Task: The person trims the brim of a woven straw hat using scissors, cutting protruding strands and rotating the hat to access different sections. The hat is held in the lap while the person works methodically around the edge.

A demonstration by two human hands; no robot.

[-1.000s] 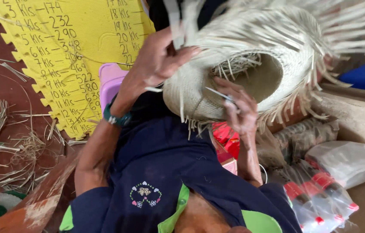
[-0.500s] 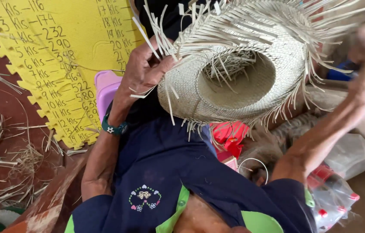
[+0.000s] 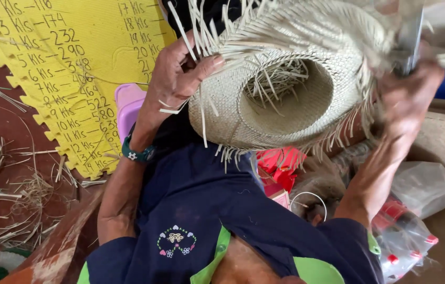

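An unfinished woven straw hat [image 3: 285,105] is held up over my lap, hollow crown facing me, with loose straw ends sticking out all round the brim. My left hand [image 3: 175,79] grips the brim on its left side, thumb on top. A green band sits on that wrist. My right hand [image 3: 409,94] is at the right side of the brim, closed on a grey metal blade [image 3: 412,37] that points up along the straw ends. That hand is blurred.
A yellow foam mat [image 3: 64,68] with handwriting lies on the red-brown floor at the left, beside a pink box [image 3: 127,105]. Straw scraps [image 3: 6,200] litter the floor. Red packets [image 3: 280,163] and a clear bag of red-capped bottles [image 3: 406,236] sit by my right knee.
My right hand has risen from below the hat to the brim's right side, carrying the blade. The hat has been turned and lifted slightly. My left hand keeps its grip.
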